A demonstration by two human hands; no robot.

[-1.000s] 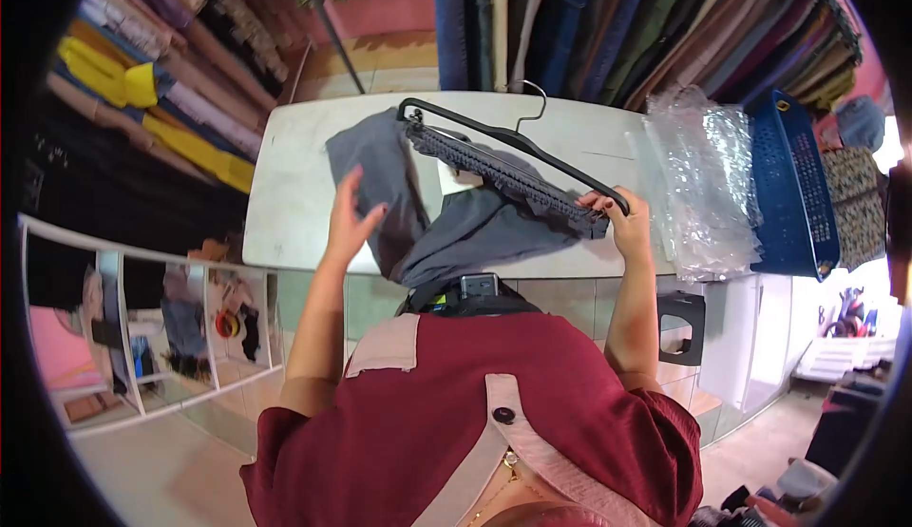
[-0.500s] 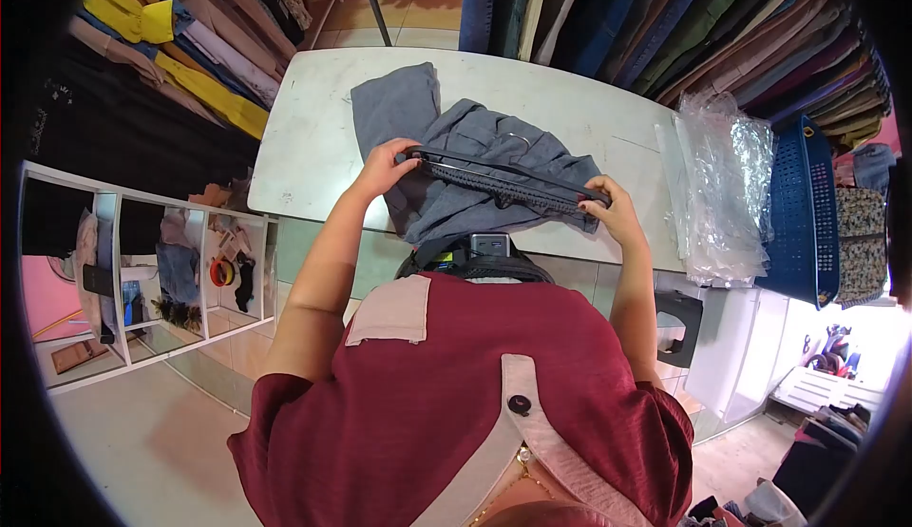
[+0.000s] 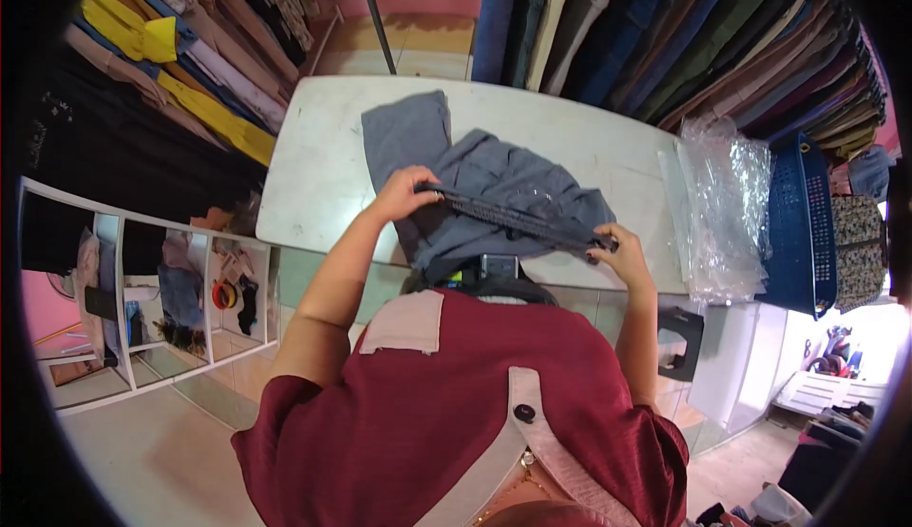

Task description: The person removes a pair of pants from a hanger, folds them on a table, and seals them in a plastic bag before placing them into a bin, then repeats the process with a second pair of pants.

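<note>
Grey trousers (image 3: 494, 166) lie crumpled on the white table, one leg pointing to the far left. Their gathered, elastic-looking waistband (image 3: 513, 218) is stretched between my two hands along the near side. My left hand (image 3: 404, 194) is closed on the waistband's left end, fingers over the top. At the right end, my right hand (image 3: 617, 251) pinches the same band between thumb and fingers. A thin, shiny curved piece like a hanger hook (image 3: 537, 192) shows just beyond the band; the rest of it cannot be made out.
The white table (image 3: 318, 147) carries a pile of clear plastic bags (image 3: 727, 213) on the right. Beside it stands a blue basket (image 3: 803, 232). Hanging clothes (image 3: 655, 33) line the back and left. White shelves (image 3: 119, 289) stand at left.
The waistband looks narrower and more closed than before, and the hook-like piece stands out less. Both hands keep hold of its ends. The whole view has tilted, shifting the table lower.
</note>
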